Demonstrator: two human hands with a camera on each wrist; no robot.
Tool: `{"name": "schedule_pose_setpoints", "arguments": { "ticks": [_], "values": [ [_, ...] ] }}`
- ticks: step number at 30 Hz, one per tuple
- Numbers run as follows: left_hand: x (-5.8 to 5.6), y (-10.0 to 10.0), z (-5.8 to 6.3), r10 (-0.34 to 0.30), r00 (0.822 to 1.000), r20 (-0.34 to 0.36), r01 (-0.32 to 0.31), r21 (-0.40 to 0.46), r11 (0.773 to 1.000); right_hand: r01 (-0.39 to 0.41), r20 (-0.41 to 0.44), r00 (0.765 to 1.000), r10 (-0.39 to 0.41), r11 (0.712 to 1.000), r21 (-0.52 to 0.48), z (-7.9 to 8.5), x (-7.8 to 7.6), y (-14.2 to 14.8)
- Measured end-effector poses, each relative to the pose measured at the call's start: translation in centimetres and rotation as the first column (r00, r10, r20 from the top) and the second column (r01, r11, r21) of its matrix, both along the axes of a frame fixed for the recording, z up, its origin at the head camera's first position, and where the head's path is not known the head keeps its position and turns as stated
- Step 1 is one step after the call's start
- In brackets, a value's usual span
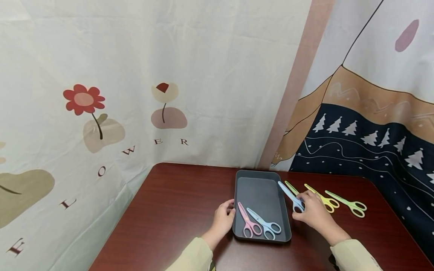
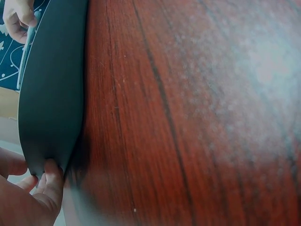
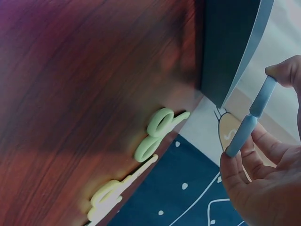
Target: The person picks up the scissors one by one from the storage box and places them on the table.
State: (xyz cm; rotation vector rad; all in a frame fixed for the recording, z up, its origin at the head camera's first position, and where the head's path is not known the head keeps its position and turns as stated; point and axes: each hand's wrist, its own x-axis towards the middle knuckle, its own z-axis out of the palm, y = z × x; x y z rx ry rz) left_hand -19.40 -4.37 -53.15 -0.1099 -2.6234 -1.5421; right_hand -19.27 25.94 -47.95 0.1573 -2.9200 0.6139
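My right hand (image 1: pixel 313 210) pinches the handles of a pair of light blue scissors (image 1: pixel 289 195), held just beside the tray's right rim with the blades pointing away. In the right wrist view, the thumb and fingertips grip these blue handles (image 3: pixel 261 96) on opposite sides. At the left rim of a dark grey tray (image 1: pixel 251 188) is my left hand (image 1: pixel 223 217); its bent fingers hold the edge, as the left wrist view shows at the tray wall (image 2: pixel 54 84). Inside the tray lie pink scissors (image 1: pixel 249 222) and another light blue pair (image 1: pixel 264 222).
Right of the tray, green scissors (image 1: pixel 291 187) lie partly hidden behind my right hand. Yellow scissors (image 1: pixel 327 200) and light green scissors (image 1: pixel 349 203) rest farther right on the brown wooden table (image 1: pixel 179 203). Printed cloth (image 1: pixel 217 75) hangs behind the table's far edge.
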Motion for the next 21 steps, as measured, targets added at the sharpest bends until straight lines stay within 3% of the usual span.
{"name": "schedule_pose_setpoints", "arguments": {
  "ticks": [13, 21],
  "values": [
    [0.1, 0.0, 0.2, -0.004, 1.000, -0.001, 0.004, 0.011, 1.000, 0.025, 0.035, 0.999, -0.025, 0.999, -0.027, -0.4, 0.7, 1.6],
    [0.0, 0.0, 0.1, -0.001, 1.000, -0.010, 0.001, 0.007, 1.000, 0.054, 0.128, 0.990, -0.054, 0.999, 0.003, -0.9, 0.9, 2.1]
  ]
}}
